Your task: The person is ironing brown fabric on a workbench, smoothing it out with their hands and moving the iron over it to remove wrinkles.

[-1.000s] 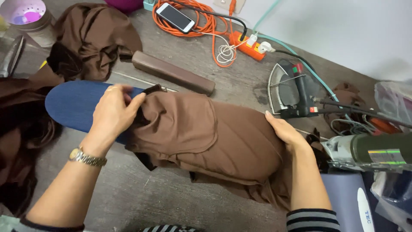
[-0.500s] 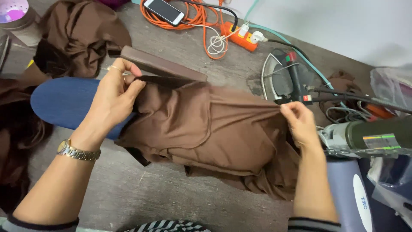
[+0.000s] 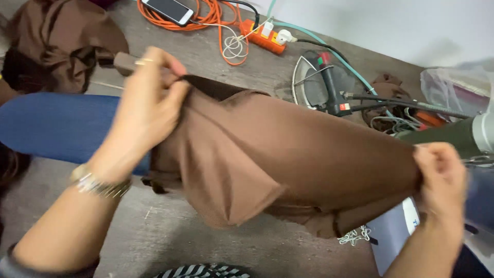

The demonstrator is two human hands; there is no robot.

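Observation:
A brown garment [image 3: 288, 154] hangs stretched between my two hands, lifted off the blue padded ironing board [image 3: 56, 126]. My left hand [image 3: 149, 103], with a metal watch on the wrist, pinches the garment's upper left edge. My right hand [image 3: 445, 177] grips the garment's right end near the lower right of the view. A folded flap of the cloth droops down in the middle. An iron [image 3: 321, 82] stands on its heel behind the garment.
More brown cloth [image 3: 56, 41] lies piled at the upper left. An orange extension cord and power strip [image 3: 262, 36] with a phone [image 3: 167, 9] lie at the back. A dark green tube [image 3: 453, 136] and a plastic bag [image 3: 458, 87] sit at the right. The floor [image 3: 154, 226] is grey wood.
Both hands have raised the brown garment and pulled it taut; it lay draped over the blue board a second ago. My right hand moved out to the right.

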